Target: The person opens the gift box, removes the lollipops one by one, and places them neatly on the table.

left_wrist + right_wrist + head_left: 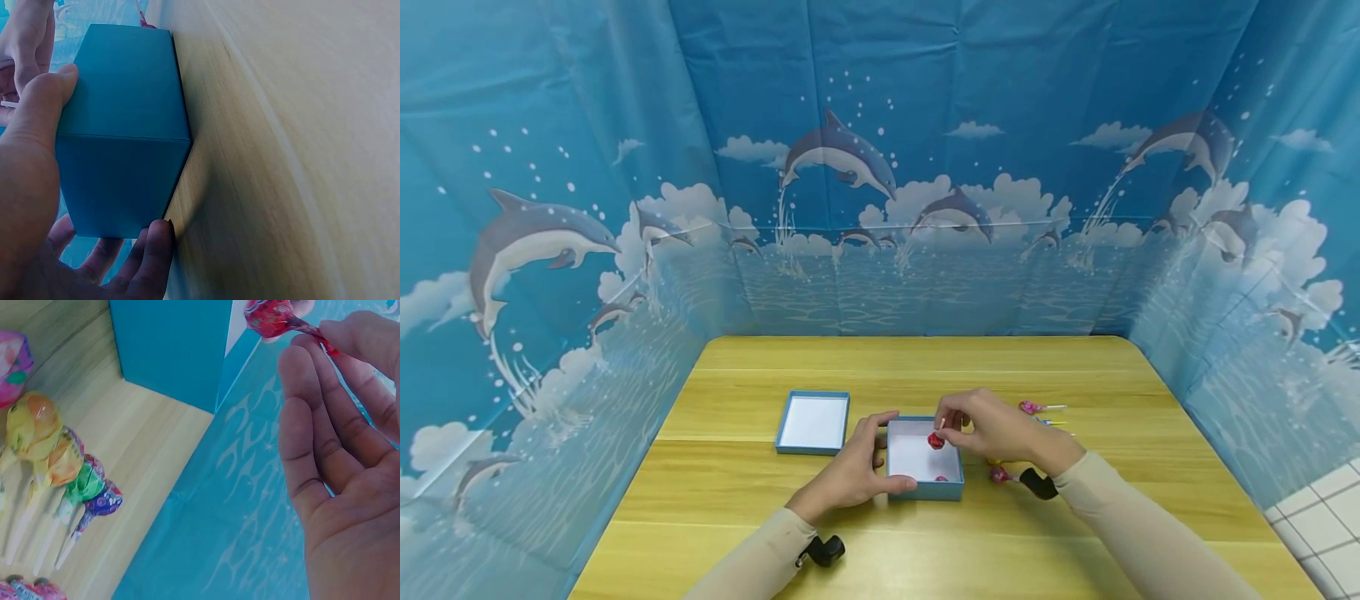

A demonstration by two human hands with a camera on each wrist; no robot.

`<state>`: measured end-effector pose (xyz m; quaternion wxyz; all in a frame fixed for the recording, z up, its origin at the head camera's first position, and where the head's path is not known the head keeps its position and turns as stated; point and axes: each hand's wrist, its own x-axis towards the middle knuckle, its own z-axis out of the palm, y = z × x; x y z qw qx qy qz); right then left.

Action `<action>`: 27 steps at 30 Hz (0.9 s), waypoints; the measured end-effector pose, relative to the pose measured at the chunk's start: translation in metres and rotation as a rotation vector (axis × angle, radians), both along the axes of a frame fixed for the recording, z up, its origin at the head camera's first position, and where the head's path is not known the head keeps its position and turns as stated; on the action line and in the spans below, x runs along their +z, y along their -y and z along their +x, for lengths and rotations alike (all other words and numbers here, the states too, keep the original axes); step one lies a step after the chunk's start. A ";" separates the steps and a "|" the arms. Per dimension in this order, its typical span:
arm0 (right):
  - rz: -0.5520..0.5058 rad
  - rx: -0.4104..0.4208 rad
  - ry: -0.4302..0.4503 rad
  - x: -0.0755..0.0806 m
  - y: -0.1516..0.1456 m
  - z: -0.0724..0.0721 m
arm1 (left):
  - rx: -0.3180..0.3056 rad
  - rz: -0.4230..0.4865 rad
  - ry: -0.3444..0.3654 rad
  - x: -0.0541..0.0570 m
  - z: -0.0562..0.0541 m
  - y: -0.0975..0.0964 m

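A blue box (925, 491) with a white inside stands open on the table. My left hand (853, 473) grips its left side, thumb at the near wall and fingers along the left wall, as the left wrist view of the box (125, 87) also shows. Over the box's inside, my right hand (992, 427) pinches a red-wrapped lollipop (936, 441) by its stick, between thumb and fingertips, candy end hanging down. Part of another pink-red lollipop (942, 478) shows at the bottom of the box, mostly hidden by the near wall.
To the left lies a shallow blue lid (813, 451), white inside facing up. Right of the box are several lollipops, among them a pink one (1030, 407), a yellow one (34, 425), a green one (86, 480) and a purple-blue one (103, 500). Dolphin-printed curtains (880, 283) surround the wooden table (745, 367).
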<state>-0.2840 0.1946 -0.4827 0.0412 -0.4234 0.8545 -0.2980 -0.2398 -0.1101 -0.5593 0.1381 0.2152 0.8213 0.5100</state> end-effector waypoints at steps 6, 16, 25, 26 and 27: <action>-0.025 -0.053 -0.004 0.003 -0.012 0.003 | -0.001 0.001 -0.002 0.001 0.000 0.000; -0.061 -0.111 -0.011 0.008 -0.033 0.008 | -0.005 -0.005 -0.003 0.003 0.000 0.000; -0.093 -0.148 -0.028 0.006 -0.056 0.012 | -0.002 -0.031 -0.021 0.002 0.001 0.001; -0.099 -0.154 -0.028 0.005 -0.059 0.012 | -0.002 -0.030 -0.022 0.002 0.001 0.001; -0.107 -0.160 -0.026 0.005 -0.061 0.013 | -0.002 -0.030 -0.022 0.002 0.001 0.001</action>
